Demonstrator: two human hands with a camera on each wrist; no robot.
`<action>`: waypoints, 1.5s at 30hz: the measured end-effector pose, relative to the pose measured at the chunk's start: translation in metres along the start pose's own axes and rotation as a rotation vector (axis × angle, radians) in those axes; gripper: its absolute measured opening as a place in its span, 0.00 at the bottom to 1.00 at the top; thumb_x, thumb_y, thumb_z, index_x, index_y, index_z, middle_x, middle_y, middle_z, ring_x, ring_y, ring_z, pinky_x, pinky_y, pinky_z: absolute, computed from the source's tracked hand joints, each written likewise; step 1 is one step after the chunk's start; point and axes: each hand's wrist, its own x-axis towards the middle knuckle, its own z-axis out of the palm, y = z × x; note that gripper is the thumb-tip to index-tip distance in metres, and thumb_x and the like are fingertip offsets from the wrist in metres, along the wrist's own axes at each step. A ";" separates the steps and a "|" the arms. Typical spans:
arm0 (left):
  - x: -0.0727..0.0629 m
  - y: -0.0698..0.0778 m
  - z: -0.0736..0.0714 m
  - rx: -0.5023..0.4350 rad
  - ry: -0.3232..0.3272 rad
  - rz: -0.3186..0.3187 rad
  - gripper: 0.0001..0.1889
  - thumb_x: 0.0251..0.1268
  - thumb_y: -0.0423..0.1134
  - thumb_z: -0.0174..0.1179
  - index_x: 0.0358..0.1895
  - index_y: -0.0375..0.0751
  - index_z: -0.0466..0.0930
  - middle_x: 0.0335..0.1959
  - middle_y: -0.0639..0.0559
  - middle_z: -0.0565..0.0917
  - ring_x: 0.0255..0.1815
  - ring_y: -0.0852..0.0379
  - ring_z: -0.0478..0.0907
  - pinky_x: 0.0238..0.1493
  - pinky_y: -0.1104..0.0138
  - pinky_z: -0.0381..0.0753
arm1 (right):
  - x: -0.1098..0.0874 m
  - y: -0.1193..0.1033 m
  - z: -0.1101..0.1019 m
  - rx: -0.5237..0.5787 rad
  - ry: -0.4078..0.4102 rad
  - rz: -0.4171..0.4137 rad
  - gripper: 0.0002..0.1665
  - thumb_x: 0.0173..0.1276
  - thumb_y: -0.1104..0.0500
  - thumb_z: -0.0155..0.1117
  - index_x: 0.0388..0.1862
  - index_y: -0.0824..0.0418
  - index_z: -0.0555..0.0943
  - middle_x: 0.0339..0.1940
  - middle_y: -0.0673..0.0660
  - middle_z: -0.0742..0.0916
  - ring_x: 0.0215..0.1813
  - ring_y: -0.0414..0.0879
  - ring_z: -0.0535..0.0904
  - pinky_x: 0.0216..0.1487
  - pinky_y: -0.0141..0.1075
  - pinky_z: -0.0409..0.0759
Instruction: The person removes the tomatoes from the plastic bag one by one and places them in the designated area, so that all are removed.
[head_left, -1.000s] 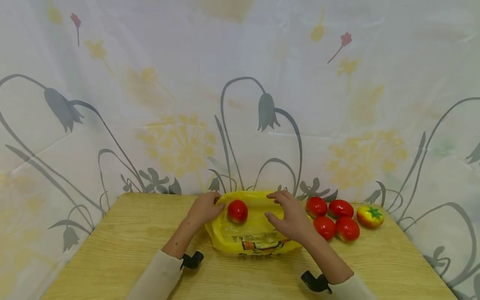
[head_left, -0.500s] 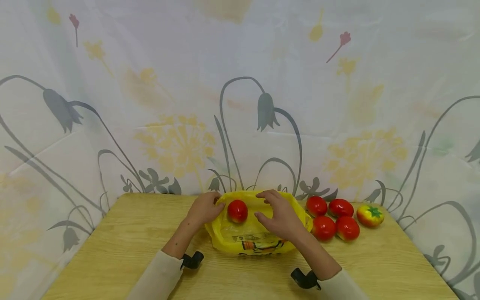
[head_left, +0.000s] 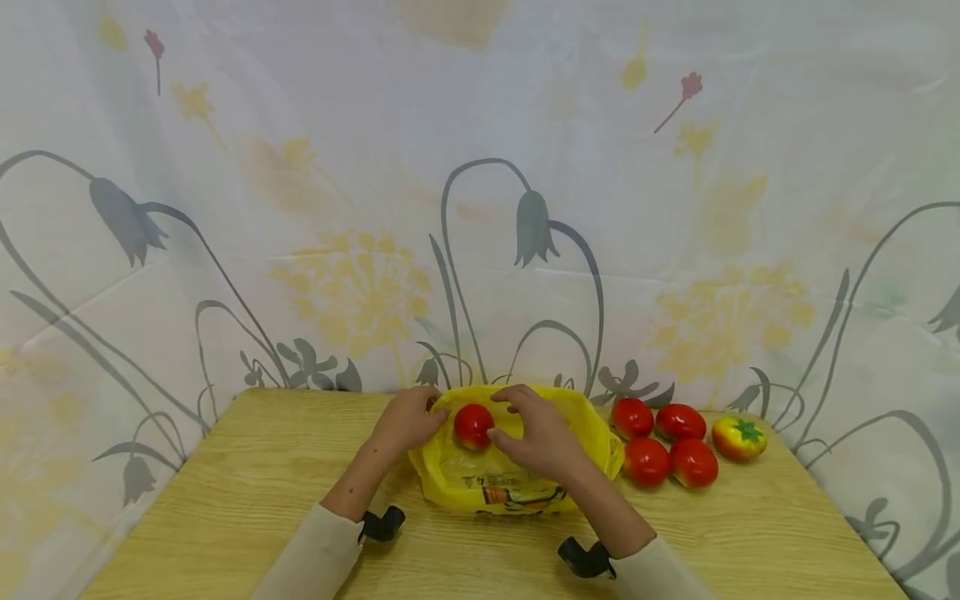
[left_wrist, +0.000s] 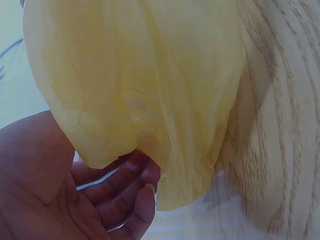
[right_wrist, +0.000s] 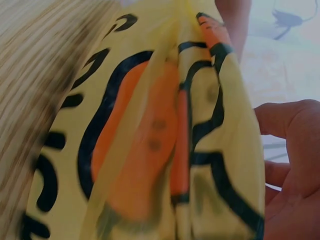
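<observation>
A yellow plastic bag (head_left: 517,475) with black and orange print lies on the table, its mouth spread wide. One shiny red tomato (head_left: 473,427) sits inside at the left. My left hand (head_left: 408,419) holds the bag's left rim; in the left wrist view, the bag partly hides its curled fingers (left_wrist: 117,187). Over the bag's opening is my right hand (head_left: 536,437), thumb and fingers spread apart. Its thumb tip appears at the tomato's right side; whether they touch I cannot tell. In the right wrist view, the bag's printed wall covers much of that hand.
To the right of the bag, several red tomatoes (head_left: 647,462) lie grouped together. Beside them is a yellow-red tomato (head_left: 739,437) with a green leaf top. The wooden table (head_left: 247,483) ends at a flowered curtain (head_left: 360,167) behind.
My right hand has moved left over the bag, from its right side towards the tomato inside. The left hand stays at the left rim.
</observation>
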 end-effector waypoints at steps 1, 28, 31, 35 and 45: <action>0.001 0.000 0.000 0.003 0.000 -0.002 0.10 0.74 0.38 0.65 0.48 0.35 0.86 0.37 0.47 0.84 0.33 0.53 0.74 0.38 0.59 0.78 | 0.002 -0.001 0.001 -0.003 -0.005 0.000 0.28 0.71 0.58 0.74 0.67 0.62 0.80 0.67 0.57 0.83 0.63 0.61 0.83 0.63 0.54 0.83; -0.001 -0.006 0.004 -0.005 -0.008 0.017 0.07 0.74 0.38 0.65 0.44 0.37 0.85 0.34 0.48 0.83 0.30 0.54 0.73 0.35 0.61 0.76 | 0.016 -0.002 0.029 -0.026 -0.140 -0.038 0.26 0.71 0.60 0.74 0.66 0.66 0.80 0.65 0.62 0.83 0.60 0.57 0.81 0.62 0.52 0.82; 0.002 -0.004 0.003 -0.008 0.001 0.018 0.09 0.74 0.39 0.64 0.47 0.36 0.86 0.38 0.46 0.85 0.33 0.53 0.76 0.39 0.58 0.80 | 0.020 -0.002 0.028 -0.041 -0.148 -0.022 0.28 0.71 0.59 0.74 0.67 0.65 0.79 0.66 0.62 0.82 0.61 0.57 0.81 0.63 0.52 0.82; 0.006 0.000 0.002 0.000 0.000 0.007 0.11 0.75 0.39 0.64 0.50 0.35 0.86 0.42 0.45 0.87 0.36 0.52 0.78 0.43 0.55 0.83 | 0.024 -0.001 0.026 -0.058 -0.176 -0.012 0.31 0.71 0.59 0.74 0.70 0.66 0.77 0.69 0.63 0.81 0.63 0.58 0.80 0.64 0.53 0.82; 0.003 -0.002 0.002 -0.017 -0.012 0.024 0.07 0.74 0.38 0.64 0.44 0.36 0.85 0.31 0.49 0.81 0.28 0.54 0.72 0.32 0.62 0.73 | 0.020 0.007 0.036 -0.134 -0.143 -0.061 0.35 0.69 0.60 0.76 0.72 0.67 0.76 0.66 0.65 0.77 0.58 0.58 0.81 0.61 0.51 0.84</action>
